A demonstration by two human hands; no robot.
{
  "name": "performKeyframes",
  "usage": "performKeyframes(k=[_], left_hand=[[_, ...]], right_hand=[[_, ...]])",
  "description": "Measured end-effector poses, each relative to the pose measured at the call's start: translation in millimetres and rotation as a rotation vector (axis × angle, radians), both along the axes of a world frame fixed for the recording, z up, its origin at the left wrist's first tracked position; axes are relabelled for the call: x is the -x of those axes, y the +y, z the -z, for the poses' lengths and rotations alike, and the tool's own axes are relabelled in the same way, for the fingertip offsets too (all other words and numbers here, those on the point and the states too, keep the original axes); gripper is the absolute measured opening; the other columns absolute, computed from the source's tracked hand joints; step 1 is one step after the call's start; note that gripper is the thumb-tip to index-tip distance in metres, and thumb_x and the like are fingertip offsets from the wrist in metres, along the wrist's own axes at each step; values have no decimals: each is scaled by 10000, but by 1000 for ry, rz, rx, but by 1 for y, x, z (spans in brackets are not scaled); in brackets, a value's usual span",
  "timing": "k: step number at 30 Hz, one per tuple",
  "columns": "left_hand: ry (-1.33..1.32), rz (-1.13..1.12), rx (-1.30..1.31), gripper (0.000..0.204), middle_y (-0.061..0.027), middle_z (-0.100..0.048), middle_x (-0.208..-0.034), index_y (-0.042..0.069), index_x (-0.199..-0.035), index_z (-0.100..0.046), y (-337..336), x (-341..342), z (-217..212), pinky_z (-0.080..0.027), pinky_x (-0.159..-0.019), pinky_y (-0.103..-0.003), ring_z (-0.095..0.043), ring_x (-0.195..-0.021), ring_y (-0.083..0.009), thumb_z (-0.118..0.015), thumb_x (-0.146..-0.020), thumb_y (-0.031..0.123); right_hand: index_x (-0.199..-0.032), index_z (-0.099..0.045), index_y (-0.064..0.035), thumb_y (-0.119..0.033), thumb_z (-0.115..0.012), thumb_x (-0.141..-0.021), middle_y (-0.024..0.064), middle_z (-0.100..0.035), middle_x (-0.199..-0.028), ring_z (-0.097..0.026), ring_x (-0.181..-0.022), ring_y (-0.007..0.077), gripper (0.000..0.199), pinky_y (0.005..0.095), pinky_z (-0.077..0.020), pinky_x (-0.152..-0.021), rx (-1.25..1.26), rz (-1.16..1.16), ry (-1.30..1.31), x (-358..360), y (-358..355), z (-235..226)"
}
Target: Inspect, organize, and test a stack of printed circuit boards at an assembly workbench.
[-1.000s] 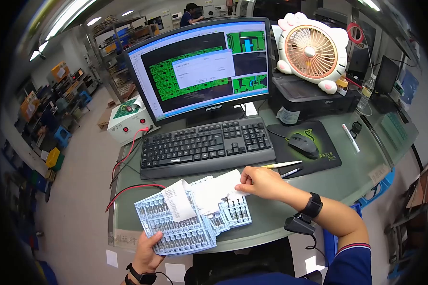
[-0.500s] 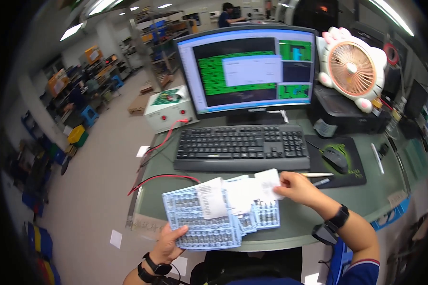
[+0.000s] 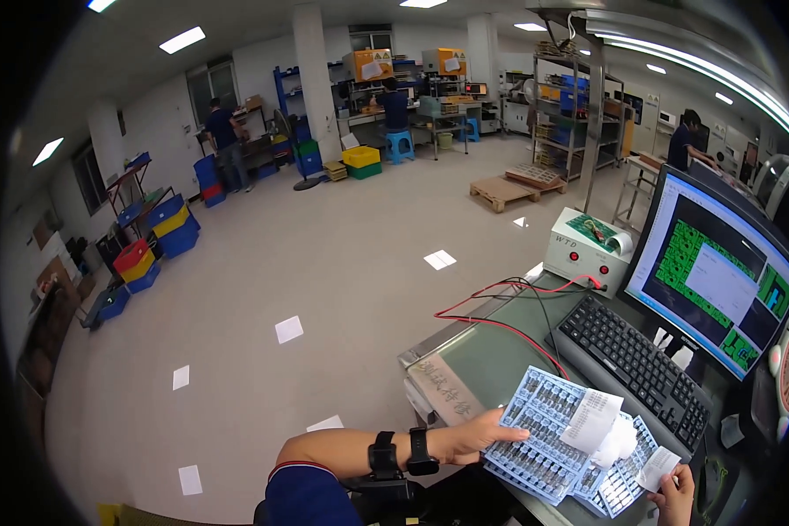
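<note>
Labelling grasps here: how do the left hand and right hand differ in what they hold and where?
The left hand grips the near edge of the blue tray stack, fingers spread over it; the right hand pinches a small white slip. The left hand shows fully with its forearm and two black wristbands; the right hand is cut off at the lower edge. Both are bare and over the desk.

Right hand (image 3: 675, 496) cut off by lower edge; grip unclear.
</note>
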State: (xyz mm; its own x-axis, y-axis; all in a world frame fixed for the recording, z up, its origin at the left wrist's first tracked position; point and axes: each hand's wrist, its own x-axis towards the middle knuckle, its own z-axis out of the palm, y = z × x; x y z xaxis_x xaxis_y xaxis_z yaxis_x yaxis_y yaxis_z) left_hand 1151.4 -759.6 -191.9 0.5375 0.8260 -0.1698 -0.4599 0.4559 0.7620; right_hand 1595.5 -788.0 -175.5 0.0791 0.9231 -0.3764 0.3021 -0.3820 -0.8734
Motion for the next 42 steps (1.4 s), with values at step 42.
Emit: performKeyframes(k=[42], left_hand=[[642,113,-241,616,-142,-545,-1338,-7,-1439,-281,42,-104,-39,-436,-1040,-360,-535,-1228,-215,-616,-929,65]], right_hand=[[-1313,-458,-23,-174,-524,-974,127,-625,-1209,-664,-1060,210,377,334,-577,-903,-605,209,759,-102,13,24]])
